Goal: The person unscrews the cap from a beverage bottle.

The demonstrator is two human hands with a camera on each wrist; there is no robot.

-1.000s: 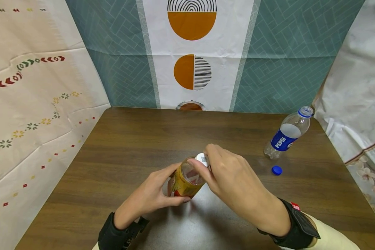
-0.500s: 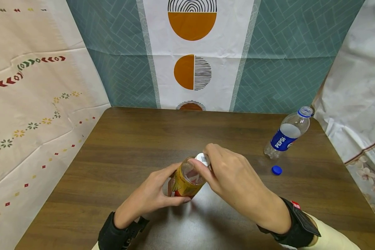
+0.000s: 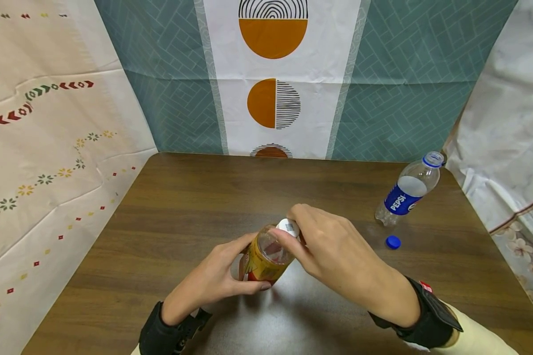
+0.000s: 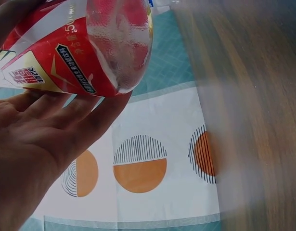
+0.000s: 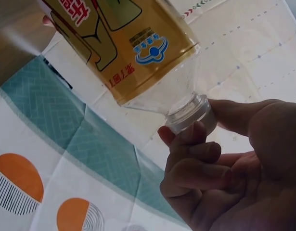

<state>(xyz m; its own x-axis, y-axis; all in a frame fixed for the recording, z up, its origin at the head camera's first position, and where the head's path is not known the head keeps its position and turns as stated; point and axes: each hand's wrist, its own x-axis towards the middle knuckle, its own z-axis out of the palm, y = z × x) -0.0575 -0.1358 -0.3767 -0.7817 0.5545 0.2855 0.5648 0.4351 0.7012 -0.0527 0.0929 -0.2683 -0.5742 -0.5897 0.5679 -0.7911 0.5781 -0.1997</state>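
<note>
Steadying the tilted bottle [image 3: 264,265], the left hand [image 3: 219,274] curls fingers round it; the right hand [image 3: 333,249] pinches the cap [image 3: 288,227], best gripped squarely.

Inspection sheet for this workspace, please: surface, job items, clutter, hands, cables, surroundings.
Surface: brown wood-grain table, bright reflection on the near side.
Job items: gold-and-red-labelled bottle, tilted; white cap at its mouth, tightness can't be told.
Clutter: uncapped Pepsi bottle standing at right; blue cap on the table near it.
Left hand: grips the labelled bottle's body.
Right hand: pinches the white cap.
Cables: nothing seen.
Surroundings: teal-and-white cloth behind, light patterned cloths at both sides.
</note>
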